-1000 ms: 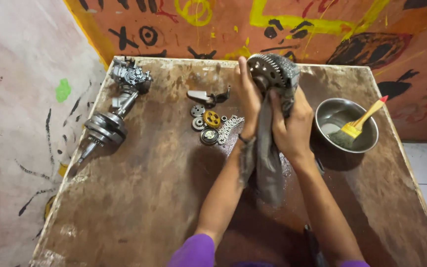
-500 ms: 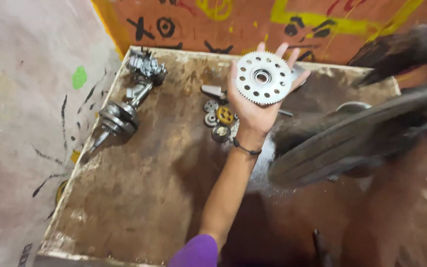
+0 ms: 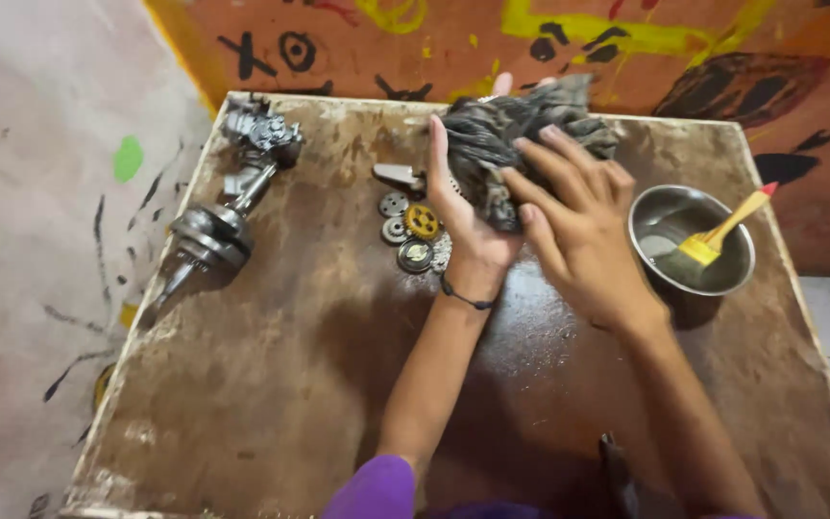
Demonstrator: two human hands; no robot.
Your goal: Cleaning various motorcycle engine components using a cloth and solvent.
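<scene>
My left hand (image 3: 461, 216) is raised palm up above the wooden table (image 3: 271, 384). It supports a round metal gear that is now hidden under a dirty grey rag (image 3: 501, 135). From the right, my right hand (image 3: 578, 226) presses the rag down onto the gear with spread fingers. Both hands are over the back middle of the table. Just left of my left wrist lie several small gears and bearings (image 3: 413, 231), one of them brass coloured, and a small metal bracket (image 3: 398, 175).
A crankshaft with its connecting rod (image 3: 228, 207) lies along the table's left edge. A steel bowl (image 3: 660, 216) with dark liquid and a yellow brush (image 3: 722, 231) stands at the right. A painted orange wall rises behind the table.
Half a second ago my left hand held the bare toothed gear up in the open palm. My right hand has since brought the rag over it, covering the gear.
</scene>
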